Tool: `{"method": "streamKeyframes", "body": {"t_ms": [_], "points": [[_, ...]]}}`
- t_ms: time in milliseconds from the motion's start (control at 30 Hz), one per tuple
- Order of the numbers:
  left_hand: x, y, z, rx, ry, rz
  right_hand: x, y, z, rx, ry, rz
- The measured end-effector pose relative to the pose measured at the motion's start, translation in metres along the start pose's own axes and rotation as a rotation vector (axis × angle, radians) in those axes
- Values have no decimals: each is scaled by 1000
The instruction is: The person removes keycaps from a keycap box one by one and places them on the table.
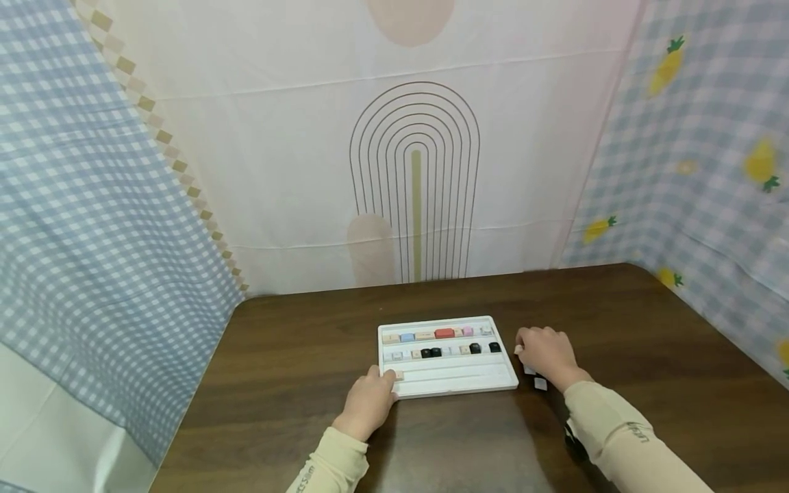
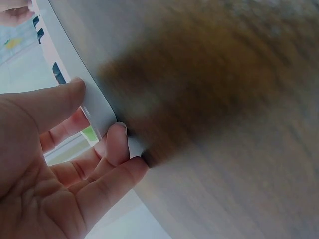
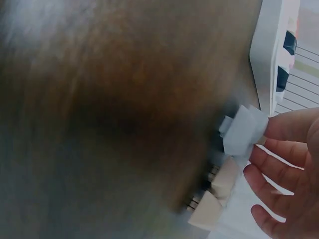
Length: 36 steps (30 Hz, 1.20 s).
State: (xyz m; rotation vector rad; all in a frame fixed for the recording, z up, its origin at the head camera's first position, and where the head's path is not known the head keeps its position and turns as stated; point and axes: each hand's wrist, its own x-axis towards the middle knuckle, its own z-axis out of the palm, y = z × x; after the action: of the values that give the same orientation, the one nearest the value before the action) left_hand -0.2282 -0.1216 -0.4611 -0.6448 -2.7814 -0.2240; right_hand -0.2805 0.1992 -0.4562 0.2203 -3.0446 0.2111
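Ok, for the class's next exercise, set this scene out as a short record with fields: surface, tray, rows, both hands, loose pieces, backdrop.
Surface: brown table
Container: white tray
Far row: includes a blue keycap, a red keycap and a pink keycap
Next row: includes black keycaps
Left hand: grips the tray's near left corner
Right hand: pinches a pale keycap beside the tray
Loose: white keycap on the table, near the right hand
Backdrop: patterned cloth

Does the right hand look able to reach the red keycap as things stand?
Probably yes: the right hand is beside the tray and nothing covers the red keycap, though that hand seems busy with a pale keycap.
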Motion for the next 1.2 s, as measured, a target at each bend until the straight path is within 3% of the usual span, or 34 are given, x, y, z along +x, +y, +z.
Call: {"method": "streamKeyframes", "body": {"t_ms": [333,500,633,700,900,1033,1200], "points": [[1,0,0,7,-1,-1,-1,-3,-3,39,-47,31],[0,1,-2,3,-10,-7,3,-16,-7,66,35,-34],[0,0,-2,-9,-9,-13,9,-40,-7,73,146,-156],[-1,0,-1,-15,-14,-19,11,-57,-5,93,158,-228],[-2,0,2,-37,-33,-46,15,-111,5,192,47,-412],[-2,1,-2,-32,-8,-28,15,-139,15,187,-3,-483],[-1,3,-5,-1,42,14,16,-162,22,134,35,-519]]}}
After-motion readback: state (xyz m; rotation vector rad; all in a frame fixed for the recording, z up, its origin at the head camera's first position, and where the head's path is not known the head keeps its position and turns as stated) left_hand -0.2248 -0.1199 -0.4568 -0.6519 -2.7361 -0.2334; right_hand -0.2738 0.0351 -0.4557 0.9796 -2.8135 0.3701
